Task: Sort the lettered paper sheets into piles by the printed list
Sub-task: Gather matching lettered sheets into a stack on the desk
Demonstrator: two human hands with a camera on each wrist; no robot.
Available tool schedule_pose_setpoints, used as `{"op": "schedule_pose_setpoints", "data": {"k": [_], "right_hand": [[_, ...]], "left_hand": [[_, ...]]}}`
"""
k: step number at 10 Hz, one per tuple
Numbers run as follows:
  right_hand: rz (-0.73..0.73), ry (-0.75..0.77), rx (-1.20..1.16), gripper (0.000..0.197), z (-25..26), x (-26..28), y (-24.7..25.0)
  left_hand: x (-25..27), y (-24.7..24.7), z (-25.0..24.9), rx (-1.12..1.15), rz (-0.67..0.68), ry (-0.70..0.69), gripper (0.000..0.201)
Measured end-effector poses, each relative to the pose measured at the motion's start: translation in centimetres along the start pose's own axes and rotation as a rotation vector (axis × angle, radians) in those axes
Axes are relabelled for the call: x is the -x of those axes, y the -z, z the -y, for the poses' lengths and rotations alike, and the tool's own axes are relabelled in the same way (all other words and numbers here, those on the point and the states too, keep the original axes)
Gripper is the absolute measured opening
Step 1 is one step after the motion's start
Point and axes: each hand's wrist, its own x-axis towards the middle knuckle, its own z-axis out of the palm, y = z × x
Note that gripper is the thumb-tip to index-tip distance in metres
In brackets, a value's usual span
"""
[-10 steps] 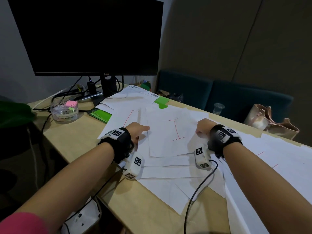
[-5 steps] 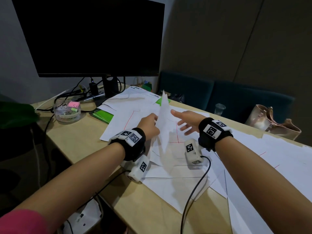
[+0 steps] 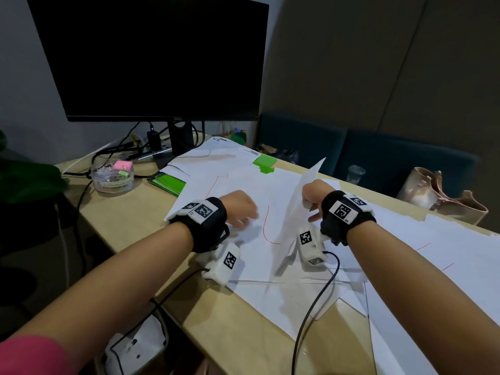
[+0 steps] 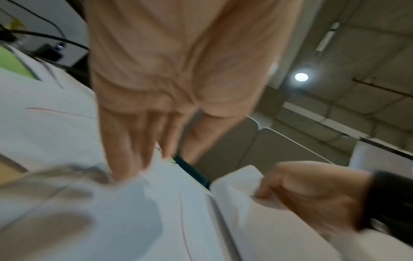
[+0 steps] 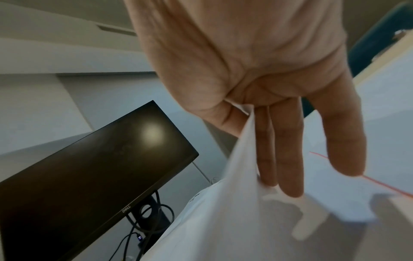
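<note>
Pale wooden desk [image 3: 130, 228] under a dark monitor [image 3: 151, 55], with loose white paper spread from nine o'clock to three o'clock. From the head view: right hand [image 3: 315, 194] at about one o'clock of the spread, clamped on the lifted sheet [image 3: 300, 209] and tipping it nearly on edge, probably to read its letter or carry it to a pile. Left hand [image 3: 239, 209] just beside it at nine o'clock, low over the red-marked sheet [image 3: 259, 228], most likely pinning the stack so only one page comes away. Blurred there, so finger posture hard to tell. Printed page [image 3: 224, 150] at twelve o'clock near the monitor foot, possibly the list, within easy sight. Stationery tub [image 3: 112, 178] and green folder [image 3: 170, 182] pushed off to ten o'clock. From the left wrist view: left hand [image 4: 178, 70] with fingers [image 4: 125, 141] straight and close together, tips down on the paper, gripping nothing. Right hand [image 4: 312, 192] at four o'clock, curled round the lifted sheet [image 4: 236, 185] at its edge. From the right wrist view: right hand [image 5: 257, 61] with thumb on one face of the lifted sheet [image 5: 223, 211] and long fingers [image 5: 290, 150] lying together along the other, a light pinch suited to thin paper. Monitor [image 5: 89, 167] at eight o'clock. Letter on the held page not readable in any view, so its pile cannot be told.
</note>
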Motion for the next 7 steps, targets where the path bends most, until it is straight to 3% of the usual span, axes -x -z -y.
{"op": "schedule_pose_setpoints", "data": {"k": [1, 2, 4, 5, 6, 7], "right_hand": [[-0.059, 0.016, 0.02, 0.043, 0.1, 0.5, 0.9], [-0.06, -0.01, 0.035, 0.027, 0.2, 0.8, 1.1], [0.005, -0.045, 0.101, 0.017, 0.2, 1.3, 0.5], [0.024, -0.03, 0.114, 0.021, 0.3, 1.7, 0.5], [0.049, -0.034, 0.119, 0.015, 0.2, 1.9, 0.5], [0.037, -0.03, 0.096, 0.023, 0.1, 2.3, 0.5]], "left_hand": [[-1.2, 0.9, 1.0, 0.056, -0.287, 0.094, 0.013], [-1.9, 1.1, 1.5, 0.132, -0.284, 0.177, 0.018], [-2.6, 1.5, 2.1, 0.171, -0.229, 0.246, 0.011], [-2.9, 1.3, 2.0, 0.147, -0.226, 0.248, 0.04], [-3.0, 1.2, 2.0, 0.039, -0.236, 0.26, 0.032], [-3.4, 1.3, 2.4, -0.043, -0.303, 0.25, 0.031]]}}
